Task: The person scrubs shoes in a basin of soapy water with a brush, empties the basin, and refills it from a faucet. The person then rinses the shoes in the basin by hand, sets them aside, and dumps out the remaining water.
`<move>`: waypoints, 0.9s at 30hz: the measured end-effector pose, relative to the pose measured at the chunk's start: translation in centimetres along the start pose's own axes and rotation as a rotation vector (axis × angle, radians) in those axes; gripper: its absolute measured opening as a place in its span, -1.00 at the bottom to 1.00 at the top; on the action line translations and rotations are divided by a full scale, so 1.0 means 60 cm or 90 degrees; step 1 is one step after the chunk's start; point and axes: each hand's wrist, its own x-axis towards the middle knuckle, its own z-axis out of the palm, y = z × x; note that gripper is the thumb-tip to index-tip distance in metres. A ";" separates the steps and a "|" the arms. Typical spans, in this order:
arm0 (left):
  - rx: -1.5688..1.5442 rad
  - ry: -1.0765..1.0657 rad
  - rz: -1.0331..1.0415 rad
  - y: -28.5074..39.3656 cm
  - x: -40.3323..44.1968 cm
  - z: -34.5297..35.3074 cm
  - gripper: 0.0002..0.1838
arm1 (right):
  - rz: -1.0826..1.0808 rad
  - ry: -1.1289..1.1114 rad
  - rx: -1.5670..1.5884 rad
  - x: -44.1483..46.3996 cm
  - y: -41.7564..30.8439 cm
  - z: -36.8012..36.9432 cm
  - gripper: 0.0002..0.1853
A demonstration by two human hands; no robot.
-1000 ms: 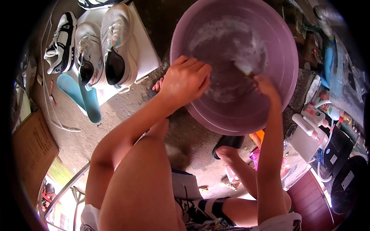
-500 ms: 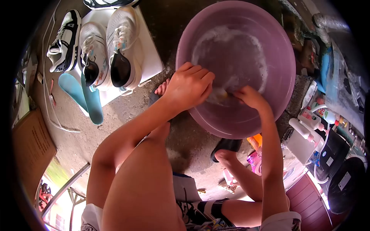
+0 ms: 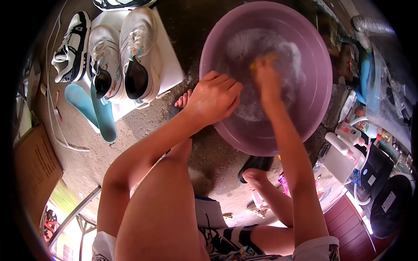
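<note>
A large purple basin [image 3: 320, 87] holds cloudy water with white foam. My left hand [image 3: 215, 96] is closed at the basin's left rim; whatever its curled fingers may hold is hidden. Over the water inside the basin, my right hand [image 3: 266, 76] is blurred by motion. Its fingers are closed around a small yellow thing [image 3: 271, 57], which shows at the fingertips and is too blurred to make out.
Pale running shoes [image 3: 138, 52] stand on a white board at the upper left, beside a black-and-white sneaker [image 3: 74, 48] and blue insoles [image 3: 104, 115]. Bottles [image 3: 339, 144] and a white box are at the right. A cardboard box [image 3: 37, 163] stands at the far left.
My right hand has moved up and left across the basin, from its right side to the upper middle. The foam has shifted. My left hand stays at the left rim.
</note>
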 end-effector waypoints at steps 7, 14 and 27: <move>-0.026 0.019 0.003 -0.001 -0.002 0.000 -0.88 | -0.233 -0.156 0.237 -0.176 0.015 -0.038 -0.77; -0.027 0.016 0.003 0.001 0.000 -0.001 -0.88 | 0.097 -0.253 0.245 -0.163 0.158 -0.091 -0.85; -0.031 0.062 0.004 0.002 0.003 -0.005 -0.72 | -0.174 -0.007 0.370 -0.087 0.043 -0.030 -0.59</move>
